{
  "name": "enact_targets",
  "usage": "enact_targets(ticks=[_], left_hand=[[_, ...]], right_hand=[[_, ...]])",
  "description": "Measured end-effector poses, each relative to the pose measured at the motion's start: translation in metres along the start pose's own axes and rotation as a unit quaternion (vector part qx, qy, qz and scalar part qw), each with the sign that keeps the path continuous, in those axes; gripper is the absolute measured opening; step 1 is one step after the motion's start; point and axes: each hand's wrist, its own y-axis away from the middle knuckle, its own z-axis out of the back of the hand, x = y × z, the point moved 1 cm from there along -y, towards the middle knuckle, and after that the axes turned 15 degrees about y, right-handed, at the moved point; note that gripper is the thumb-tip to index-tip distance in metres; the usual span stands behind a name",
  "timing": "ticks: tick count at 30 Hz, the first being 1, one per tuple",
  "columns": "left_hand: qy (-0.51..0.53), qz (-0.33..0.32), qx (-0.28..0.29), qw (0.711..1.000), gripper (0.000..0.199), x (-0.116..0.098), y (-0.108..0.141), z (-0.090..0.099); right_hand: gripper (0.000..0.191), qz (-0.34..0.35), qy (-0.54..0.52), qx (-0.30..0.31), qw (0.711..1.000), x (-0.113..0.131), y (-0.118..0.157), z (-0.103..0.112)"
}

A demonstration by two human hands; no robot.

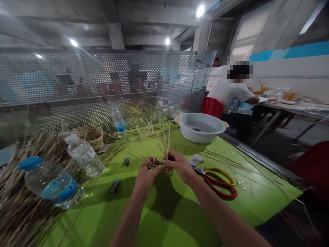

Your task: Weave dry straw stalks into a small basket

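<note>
A small woven straw basket (168, 170) with loose strands sticking up and out from its rim is between my hands, over the green table. My left hand (147, 176) grips its left side, thumb and fingers pinched at the rim. On the other side my right hand (180, 164) pinches the rim near the upright strands (166, 142). The thumbs almost meet. Part of the basket is hidden behind my fingers. Just right of my right hand lie scissors (218, 181) with one red and one yellow handle, beside a crumpled white piece (196, 160).
Several water bottles (84, 156) stand at the left by a heap of dry straw (15, 206) and a woven basket (96, 137). Two small clips (114, 187) lie left of my hands. A white basin (202, 128) holds water. Behind is a perforated metal screen (102, 82); a person sits at the right.
</note>
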Motion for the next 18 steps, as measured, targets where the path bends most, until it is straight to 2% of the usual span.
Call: enact_targets(ticks=[2,9,13,18], left_hand=[[0.003,-0.010,0.002,1.000,0.025,0.001,-0.002,0.002],[0.054,-0.017,-0.061,0.997,0.024,-0.005,-0.002,0.004],[0.074,0.007,-0.058,0.996,0.023,-0.009,0.003,0.000],[0.078,0.036,-0.024,0.996,0.016,-0.012,0.007,-0.002]], right_hand=[[0.028,0.000,0.002,0.005,1.000,0.000,0.001,0.000],[0.031,-0.005,-0.046,0.046,0.998,0.008,0.002,0.005],[0.027,-0.007,-0.040,0.033,0.999,0.009,0.002,0.005],[0.026,-0.013,-0.039,0.020,0.999,0.005,0.001,0.002]])
